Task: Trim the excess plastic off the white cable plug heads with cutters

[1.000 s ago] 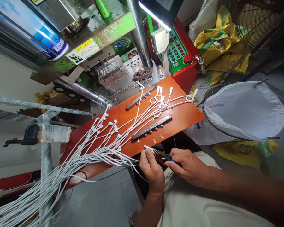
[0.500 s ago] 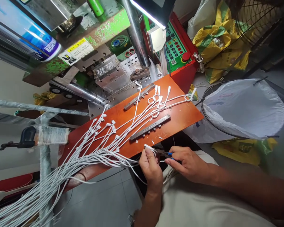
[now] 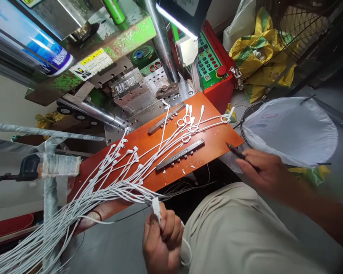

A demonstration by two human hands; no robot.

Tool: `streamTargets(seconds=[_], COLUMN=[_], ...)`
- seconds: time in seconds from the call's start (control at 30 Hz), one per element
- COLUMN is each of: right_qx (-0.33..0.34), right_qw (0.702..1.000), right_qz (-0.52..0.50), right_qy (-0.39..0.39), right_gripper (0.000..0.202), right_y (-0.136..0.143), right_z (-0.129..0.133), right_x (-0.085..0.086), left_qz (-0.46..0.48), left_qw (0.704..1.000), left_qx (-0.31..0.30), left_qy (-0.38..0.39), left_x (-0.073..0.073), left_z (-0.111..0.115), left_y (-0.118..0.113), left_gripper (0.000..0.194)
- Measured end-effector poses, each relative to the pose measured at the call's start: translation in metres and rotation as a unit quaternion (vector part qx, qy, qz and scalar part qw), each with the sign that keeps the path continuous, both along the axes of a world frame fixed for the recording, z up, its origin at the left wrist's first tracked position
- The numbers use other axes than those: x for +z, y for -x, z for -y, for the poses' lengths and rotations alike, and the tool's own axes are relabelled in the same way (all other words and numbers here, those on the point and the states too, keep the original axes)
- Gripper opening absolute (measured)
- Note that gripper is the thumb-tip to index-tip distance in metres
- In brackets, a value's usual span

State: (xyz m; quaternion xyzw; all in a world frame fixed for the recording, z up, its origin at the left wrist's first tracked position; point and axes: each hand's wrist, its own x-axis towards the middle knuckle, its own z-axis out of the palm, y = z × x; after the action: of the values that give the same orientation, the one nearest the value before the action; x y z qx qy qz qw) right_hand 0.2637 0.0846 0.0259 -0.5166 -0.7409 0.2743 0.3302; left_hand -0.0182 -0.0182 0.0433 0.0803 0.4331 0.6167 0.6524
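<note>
My left hand (image 3: 162, 238) is closed around a white cable whose white connector (image 3: 156, 207) sticks up above the fingers, just off the board's front edge. My right hand (image 3: 260, 171) grips dark-tipped pliers (image 3: 236, 151) over the right corner of the orange board (image 3: 214, 146). Many white cables (image 3: 117, 190) run across the board from the lower left, several with small white connectors on their ends. Two metal bars with small pegs lie there too, a front bar (image 3: 180, 155) and a back bar (image 3: 166, 118).
Behind the board stands a press with a metal mould (image 3: 128, 85). A red control box (image 3: 223, 72) is at its right. A white bag in a hoop (image 3: 291, 129) is on the right; a clamp (image 3: 28, 167) sits at left.
My left hand has moved left and down with the cable and connector. My right hand has moved away to the right and up with the pliers, now apart from the connector.
</note>
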Motion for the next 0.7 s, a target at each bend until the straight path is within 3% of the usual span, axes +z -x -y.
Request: streamTargets(seconds=[0.07,0.13,0.27,0.4,0.7], right_qx=[0.115,0.182,0.172,0.149,0.196], right_qw=[0.993,0.983,0.984,0.986,0.973], right_qz=[0.007,0.013,0.021,0.001,-0.051], right_qy=[0.003,-0.015,-0.047,-0.068,0.114], right_gripper=[0.046,0.041,0.041,0.039,0.055], right_y=[0.006,0.025,0.067,0.085,0.088], right_z=[0.015,0.031,0.045,0.045,0.047], right_x=[0.008,0.01,-0.005,-0.019,-0.019], left_qz=[-0.061,-0.105,-0.155,-0.189,-0.259], left_qw=[0.998,0.993,0.98,0.965,0.956], left_qx=[0.022,0.042,0.108,0.146,0.141], left_qy=[0.008,0.013,0.061,0.105,0.002], left_x=[0.0,-0.003,-0.012,-0.02,-0.038], left_z=[-0.001,-0.009,-0.019,-0.016,-0.021], left_y=[-0.007,-0.021,-0.045,-0.05,-0.047], left_gripper=[0.051,0.055,0.059,0.06,0.057])
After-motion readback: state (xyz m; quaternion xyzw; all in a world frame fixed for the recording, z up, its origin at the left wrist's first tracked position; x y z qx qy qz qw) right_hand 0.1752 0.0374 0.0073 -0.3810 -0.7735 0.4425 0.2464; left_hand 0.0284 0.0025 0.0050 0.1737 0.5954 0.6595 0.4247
